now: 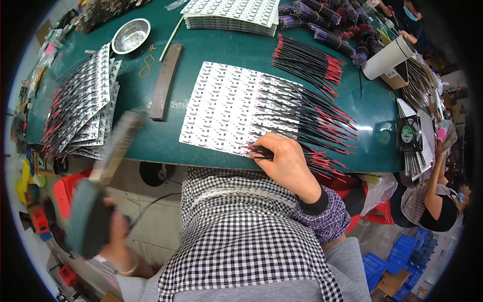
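A white circuit board panel (216, 108), printed with rows of small parts, lies flat before me. Black wires with red tips (322, 121) stretch across its right part and past its right edge. At the panel's front right corner, my right hand (282, 158) is closed on a few black wires (261, 152), fingertips down at the board. Off the table's front edge at the left, my left hand (118, 234) grips a green and black corded hand tool (88, 216) with a long, flat, brownish front part. Motion blurs the tool and this hand.
Wired panels (93, 108) are stacked at the left; bare panels (231, 12) lie at the back. A metal bowl (131, 36), rubber bands (147, 65), a brown bar (166, 83), loose wires (307, 63), wire bundles (322, 17), a white roll (387, 58) and a fan (408, 133) surround the work.
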Demonstrator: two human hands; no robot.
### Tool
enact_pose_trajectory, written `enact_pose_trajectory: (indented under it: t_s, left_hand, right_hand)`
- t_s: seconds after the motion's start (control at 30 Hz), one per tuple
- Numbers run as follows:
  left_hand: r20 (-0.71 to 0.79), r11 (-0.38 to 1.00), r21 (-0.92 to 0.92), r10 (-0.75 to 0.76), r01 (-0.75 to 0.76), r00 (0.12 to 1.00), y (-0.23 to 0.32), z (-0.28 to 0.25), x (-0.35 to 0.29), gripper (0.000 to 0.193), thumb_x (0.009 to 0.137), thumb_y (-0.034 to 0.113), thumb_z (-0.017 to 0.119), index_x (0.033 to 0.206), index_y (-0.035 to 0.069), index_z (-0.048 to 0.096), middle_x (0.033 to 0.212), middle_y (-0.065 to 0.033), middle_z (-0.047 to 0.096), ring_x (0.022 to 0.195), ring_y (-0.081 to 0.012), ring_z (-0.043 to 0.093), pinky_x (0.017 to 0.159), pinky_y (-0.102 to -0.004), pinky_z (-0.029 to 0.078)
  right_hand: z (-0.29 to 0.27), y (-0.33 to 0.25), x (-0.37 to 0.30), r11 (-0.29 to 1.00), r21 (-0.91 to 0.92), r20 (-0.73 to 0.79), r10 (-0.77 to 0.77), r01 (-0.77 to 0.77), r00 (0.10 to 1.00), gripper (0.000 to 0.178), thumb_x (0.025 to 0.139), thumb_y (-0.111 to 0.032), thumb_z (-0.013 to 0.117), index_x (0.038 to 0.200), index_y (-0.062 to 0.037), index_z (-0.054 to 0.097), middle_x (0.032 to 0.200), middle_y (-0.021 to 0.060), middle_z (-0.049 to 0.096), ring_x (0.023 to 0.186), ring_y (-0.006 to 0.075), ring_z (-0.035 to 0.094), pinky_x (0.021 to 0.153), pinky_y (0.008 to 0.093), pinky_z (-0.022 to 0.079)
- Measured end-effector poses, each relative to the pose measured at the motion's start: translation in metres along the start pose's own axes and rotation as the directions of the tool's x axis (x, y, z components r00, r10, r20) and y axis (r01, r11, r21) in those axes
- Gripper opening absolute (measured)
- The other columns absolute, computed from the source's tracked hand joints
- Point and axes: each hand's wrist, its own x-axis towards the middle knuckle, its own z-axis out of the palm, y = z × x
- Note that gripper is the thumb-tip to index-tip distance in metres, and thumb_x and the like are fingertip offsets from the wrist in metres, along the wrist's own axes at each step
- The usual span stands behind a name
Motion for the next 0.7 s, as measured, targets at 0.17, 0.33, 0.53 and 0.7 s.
enact_pose_trajectory:
  t_s: [0.17, 0.33, 0.53, 0.7]
  left_hand:
    - [0.526, 0.797, 0.238, 0.374, -0.555, 0.764, 0.077, -0.017, 0.099, 0.041, 0.09, 0.001, 0.057, 0.129, -0.014, 0.052, 0.105, -0.0171, 0.066, 0.051, -0.0073, 0.045, 0.053, -0.0195, 0.033]
    - [0.571, 0.832, 0.192, 0.337, -0.521, 0.748, 0.079, 0.007, 0.096, 0.042, 0.089, 0.004, 0.059, 0.125, -0.016, 0.053, 0.079, -0.0097, 0.061, 0.045, -0.0054, 0.037, 0.055, -0.0175, 0.031]
    - [0.472, 0.99, 0.066, -0.144, 0.129, 0.87, 0.023, 0.059, 0.015, 0.055, 0.079, -0.003, 0.064, 0.131, -0.01, 0.047, 0.105, -0.0223, 0.065, 0.042, -0.0084, 0.043, 0.04, -0.0207, 0.033]
    - [0.432, 0.892, 0.036, -0.42, 0.451, 0.798, 0.013, 0.089, -0.027, 0.048, 0.079, -0.006, 0.062, 0.125, -0.008, 0.049, 0.104, -0.023, 0.065, 0.042, -0.0115, 0.046, 0.036, -0.0222, 0.034]
  right_hand:
    - [0.005, 0.011, -0.009, 0.992, 0.047, -0.05, -0.111, 0.114, 0.993, 0.011, 0.083, -0.005, 0.066, 0.091, -0.0002, 0.061, 0.084, 0.0158, 0.06, 0.077, 0.0369, 0.061, 0.066, 0.0418, 0.048]
    - [0.002, 0.014, -0.018, 0.989, -0.047, -0.253, -0.145, 0.138, 0.956, 0.015, 0.085, 0.0, 0.065, 0.097, -0.0015, 0.056, 0.083, 0.0149, 0.06, 0.077, 0.0351, 0.063, 0.064, 0.0417, 0.049]
    - [-0.034, 0.033, -0.028, 0.995, 0.093, -0.382, 0.072, -0.04, 0.921, 0.023, 0.078, 0.005, 0.066, 0.096, -0.0019, 0.053, 0.083, 0.0154, 0.067, 0.076, 0.0348, 0.067, 0.062, 0.0436, 0.052]
    - [-0.07, 0.046, -0.04, 0.983, 0.091, -0.438, 0.185, -0.161, 0.88, 0.012, 0.096, -0.008, 0.061, 0.099, 0.0005, 0.053, 0.082, 0.0204, 0.067, 0.072, 0.0384, 0.067, 0.06, 0.0427, 0.05]
